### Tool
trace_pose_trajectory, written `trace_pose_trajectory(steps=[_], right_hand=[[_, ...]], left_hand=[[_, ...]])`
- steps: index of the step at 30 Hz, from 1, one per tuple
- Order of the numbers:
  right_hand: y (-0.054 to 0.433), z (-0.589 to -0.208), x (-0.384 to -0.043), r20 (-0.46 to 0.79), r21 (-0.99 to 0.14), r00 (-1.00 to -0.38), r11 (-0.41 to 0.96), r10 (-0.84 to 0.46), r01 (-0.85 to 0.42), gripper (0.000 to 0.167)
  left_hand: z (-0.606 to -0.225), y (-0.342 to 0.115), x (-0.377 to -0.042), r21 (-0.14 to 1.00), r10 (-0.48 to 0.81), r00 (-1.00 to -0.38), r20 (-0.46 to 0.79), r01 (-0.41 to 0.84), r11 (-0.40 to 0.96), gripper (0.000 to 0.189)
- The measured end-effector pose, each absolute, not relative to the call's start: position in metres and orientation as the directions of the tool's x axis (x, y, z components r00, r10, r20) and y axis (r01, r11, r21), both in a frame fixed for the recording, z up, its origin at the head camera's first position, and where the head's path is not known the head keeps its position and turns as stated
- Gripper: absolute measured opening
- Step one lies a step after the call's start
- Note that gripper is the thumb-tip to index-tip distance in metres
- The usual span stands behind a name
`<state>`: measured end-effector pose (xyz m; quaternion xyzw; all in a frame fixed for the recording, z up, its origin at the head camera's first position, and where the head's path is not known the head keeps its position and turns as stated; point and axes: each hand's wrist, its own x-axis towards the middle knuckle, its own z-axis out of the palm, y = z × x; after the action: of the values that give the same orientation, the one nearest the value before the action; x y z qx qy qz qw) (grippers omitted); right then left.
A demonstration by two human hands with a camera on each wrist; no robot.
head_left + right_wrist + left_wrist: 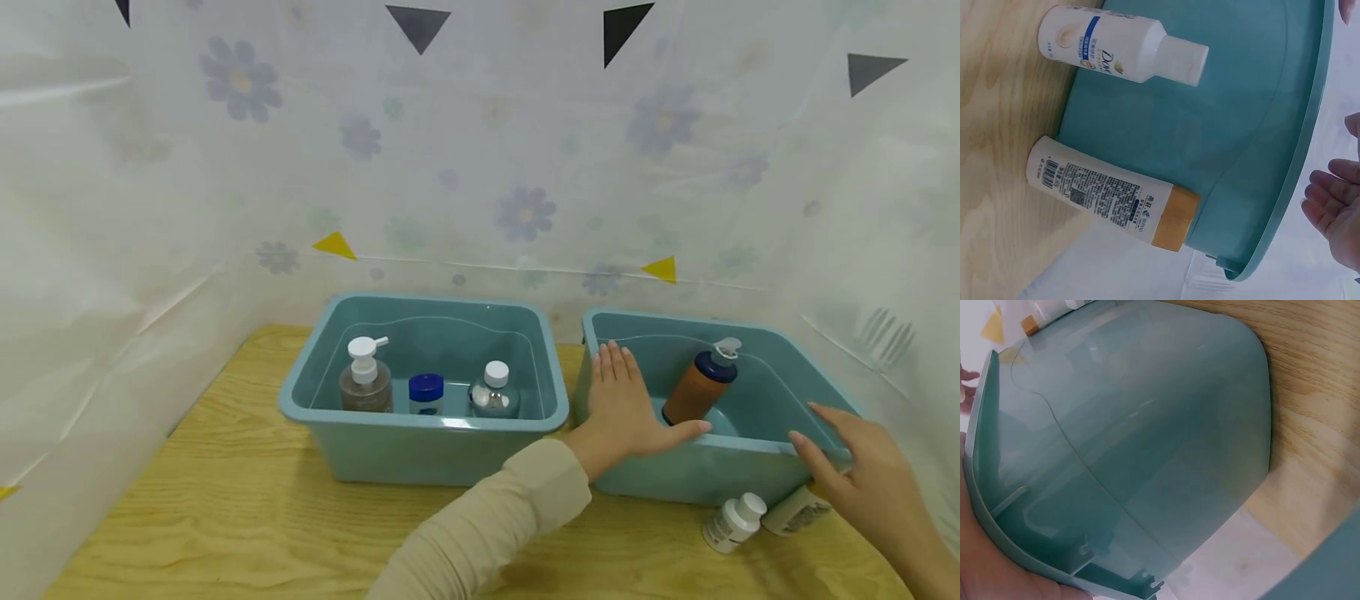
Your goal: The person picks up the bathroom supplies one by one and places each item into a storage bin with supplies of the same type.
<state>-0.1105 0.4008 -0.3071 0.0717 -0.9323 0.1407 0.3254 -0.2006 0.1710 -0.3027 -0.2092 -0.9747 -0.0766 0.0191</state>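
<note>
From my head view, I have the right-hand bin (pixel 660 479) at four o'clock, with a brown pump bottle (pixel 692 398) tilted inside. My left hand (pixel 622 408) lies at the bin's eight o'clock corner, fingers straight and thumb spread wide along the rim. My right hand (pixel 870 467) is at its four o'clock corner, thumb and forefinger apart; contact with the rim is hard to judge from here. Outside the front wall, a white bottle (pixel 731 525) stands at six o'clock and a gold-capped tube (pixel 1110 190) at five. Another bin (pixel 405 454) sits at nine, holding three containers.
</note>
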Motion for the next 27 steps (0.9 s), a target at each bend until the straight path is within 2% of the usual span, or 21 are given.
trace_pose_trajectory(steps=[7,10,14,19,23,27], right_hand=[[0.397,-0.309,-0.102,0.73,-0.16,-0.681,0.957,-0.05,-0.242,0.035],[0.396,-0.311,-0.097,0.759,-0.177,-0.65,0.949,-0.038,-0.262,0.029],[0.394,-0.314,-0.089,0.759,-0.203,-0.651,0.948,-0.007,-0.246,0.024],[0.391,-0.321,-0.082,0.754,-0.155,-0.654,0.947,-0.071,-0.281,0.018],[0.391,-0.329,-0.078,0.732,-0.149,-0.676,0.947,-0.089,-0.286,0.014],[0.392,-0.34,-0.075,0.705,-0.2,-0.708,0.943,-0.051,-0.266,0.011]], left_hand=[[-0.302,0.171,-0.202,0.133,0.403,-0.914,0.047,0.406,0.904,0.115],[-0.302,0.17,-0.202,0.133,0.408,-0.912,0.043,0.41,0.902,0.117],[-0.303,0.17,-0.201,0.126,0.411,-0.91,0.046,0.414,0.902,0.118],[-0.305,0.17,-0.2,0.127,0.411,-0.91,0.054,0.414,0.901,0.119],[-0.305,0.17,-0.2,0.13,0.408,-0.911,0.049,0.411,0.902,0.119],[-0.305,0.17,-0.201,0.127,0.409,-0.911,0.053,0.412,0.902,0.119]])
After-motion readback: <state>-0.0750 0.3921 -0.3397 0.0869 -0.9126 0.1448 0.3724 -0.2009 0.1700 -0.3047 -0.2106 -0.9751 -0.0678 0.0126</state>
